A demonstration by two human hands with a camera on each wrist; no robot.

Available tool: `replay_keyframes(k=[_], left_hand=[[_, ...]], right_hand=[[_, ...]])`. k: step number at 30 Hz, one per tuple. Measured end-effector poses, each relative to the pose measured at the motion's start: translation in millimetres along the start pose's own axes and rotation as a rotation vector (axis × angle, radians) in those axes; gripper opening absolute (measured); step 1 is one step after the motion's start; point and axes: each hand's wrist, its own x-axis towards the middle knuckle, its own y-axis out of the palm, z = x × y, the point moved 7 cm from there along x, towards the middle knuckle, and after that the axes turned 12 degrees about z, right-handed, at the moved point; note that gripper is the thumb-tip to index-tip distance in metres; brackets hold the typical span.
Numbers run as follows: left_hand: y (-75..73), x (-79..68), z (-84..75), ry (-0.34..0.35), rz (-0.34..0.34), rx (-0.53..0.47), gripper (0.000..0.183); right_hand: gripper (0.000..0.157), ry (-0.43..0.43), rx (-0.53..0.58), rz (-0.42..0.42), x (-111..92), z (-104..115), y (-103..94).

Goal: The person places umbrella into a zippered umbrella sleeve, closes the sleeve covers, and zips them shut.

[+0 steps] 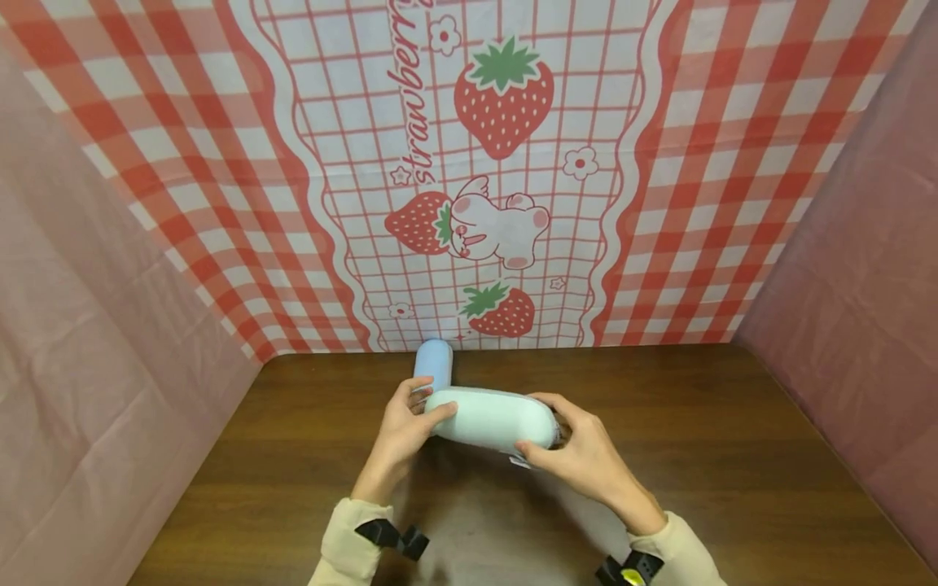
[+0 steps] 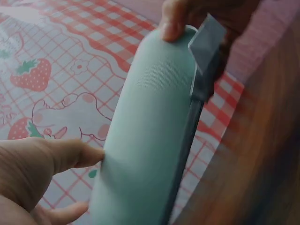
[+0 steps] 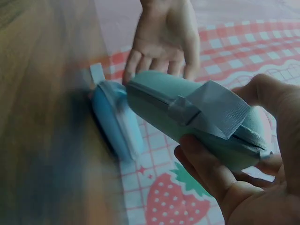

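A mint-green zip case (image 1: 489,419), long and rounded at the ends, is held up between my two hands over the table. My right hand (image 1: 589,456) grips its right end, thumb on the near side and fingers on the far side. My left hand (image 1: 401,431) is at the left end, its thumb tip touching the case; in the right wrist view its fingers look fairly straight. A zipper with a grey fabric tab (image 3: 218,110) runs along the green case. Close beyond the left hand lies a smaller light-blue zip case (image 1: 434,362), partly covered in the head view.
The brown wooden table (image 1: 696,439) extends to both sides of the hands. Behind it stands a red-and-white strawberry-print cloth (image 1: 506,244). Pink cloths (image 1: 103,325) hang at the left and right.
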Motion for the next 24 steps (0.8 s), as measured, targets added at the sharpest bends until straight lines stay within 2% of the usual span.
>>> replay_keyframes(k=[5,10,14,24], left_hand=[[1.0,-4.6,-13.8,0.081,0.062,0.194,0.064],[15.1,-12.2,-27.2,0.126,0.222,0.309,0.071],[28.3,-21.0,-35.3,0.139,0.327,0.353,0.073],[60.7,-34.0,-42.1,0.164,0.519,0.392,0.075]], right_hand=[[0.056,-0.018,0.041,0.065,-2.2,3.8,-9.9],[0.056,-0.038,0.075,0.138,-5.4,9.1,-16.3],[0.054,-0.060,0.097,0.207,-7.2,11.9,-16.6],[0.048,-0.131,0.158,0.370,-9.4,19.3,-8.1]])
